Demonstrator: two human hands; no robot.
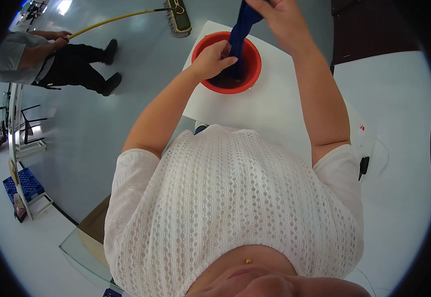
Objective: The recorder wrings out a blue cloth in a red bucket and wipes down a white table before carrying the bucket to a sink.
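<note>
2 hands wring a blue cloth point(242, 30) over the red basin point(253, 69): right hand point(281, 20) fingers clamp its top, left hand point(212, 59) squeezes lower, needing another twist.

Bright, even overhead light; glare patches on the glossy floor point(84, 133) toward eleven o'clock. Fisheye bending and dark vignette ring the rim; the centre is sharp.

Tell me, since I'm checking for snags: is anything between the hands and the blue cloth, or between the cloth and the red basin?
Nothing visible. The right hand grips the blue cloth up high, the left hand clasps it lower, and its end hangs straight into the red basin on the white table.
</note>
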